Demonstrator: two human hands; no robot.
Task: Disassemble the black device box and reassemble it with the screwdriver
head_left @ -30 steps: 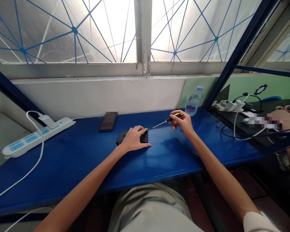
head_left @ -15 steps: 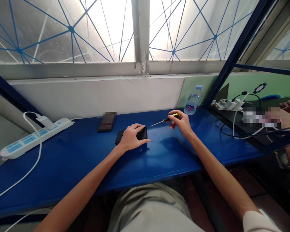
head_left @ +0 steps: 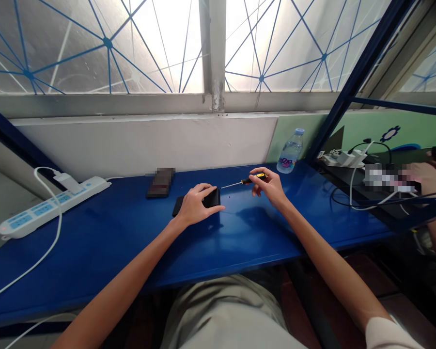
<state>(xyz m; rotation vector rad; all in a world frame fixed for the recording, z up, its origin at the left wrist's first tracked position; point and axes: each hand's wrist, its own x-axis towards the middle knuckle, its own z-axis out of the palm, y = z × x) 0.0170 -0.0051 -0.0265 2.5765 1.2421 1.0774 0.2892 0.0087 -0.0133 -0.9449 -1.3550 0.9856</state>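
My left hand (head_left: 195, 204) rests on a black flat box-like object (head_left: 213, 197), gripping it against the blue table with thumb and fingers at its sides. Both ends of the object stick out from under the palm. In my right hand (head_left: 272, 184) is a screwdriver (head_left: 245, 182) with a black and yellow handle, held between thumb and fingers. Its thin shaft points left, and the tip is at the object's far right corner; whether they touch, I cannot tell. Tiny dark specks lie on the table just right of the object.
A dark flat item (head_left: 161, 182), partly pixelated, lies behind on the blue table (head_left: 131, 242). A white power strip (head_left: 54, 206) with a plug and cable lies at left. A water bottle (head_left: 289, 151) stands back right. Beyond the blue frame, another person's hand (head_left: 427, 178) appears among cables.
My right hand has moved slightly left with the screwdriver, bringing its tip to the black object's corner. My left hand stays on the object. The other person's hand has shifted.
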